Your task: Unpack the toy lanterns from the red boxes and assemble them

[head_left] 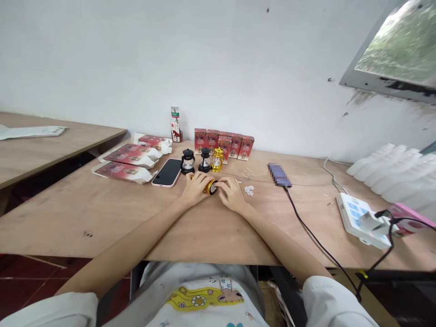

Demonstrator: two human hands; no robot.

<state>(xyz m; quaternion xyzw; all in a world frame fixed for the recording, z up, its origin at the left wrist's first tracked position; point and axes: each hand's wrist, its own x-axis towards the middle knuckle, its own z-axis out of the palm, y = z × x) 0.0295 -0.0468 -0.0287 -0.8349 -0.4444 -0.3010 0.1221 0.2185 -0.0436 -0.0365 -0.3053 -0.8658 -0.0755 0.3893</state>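
Both my hands meet at the middle of the wooden table (102,213). My left hand (195,190) is closed round a small gold lantern part (211,186) with a dark round end. My right hand (230,192) has its fingers curled against the same part from the right. Just behind them stand two black mini lanterns (187,162) (205,160) and a gold mini lantern (217,159). Small metal wire pieces (245,174) and white bits (249,190) lie to the right of my right hand.
A phone (167,172) lies face up left of the lanterns. Flat red cartons (126,171) lie at far left, upright red boxes (223,141) by the wall. Another phone (279,175) with a black cable, a white power strip (357,218) and white containers (391,168) are at right.
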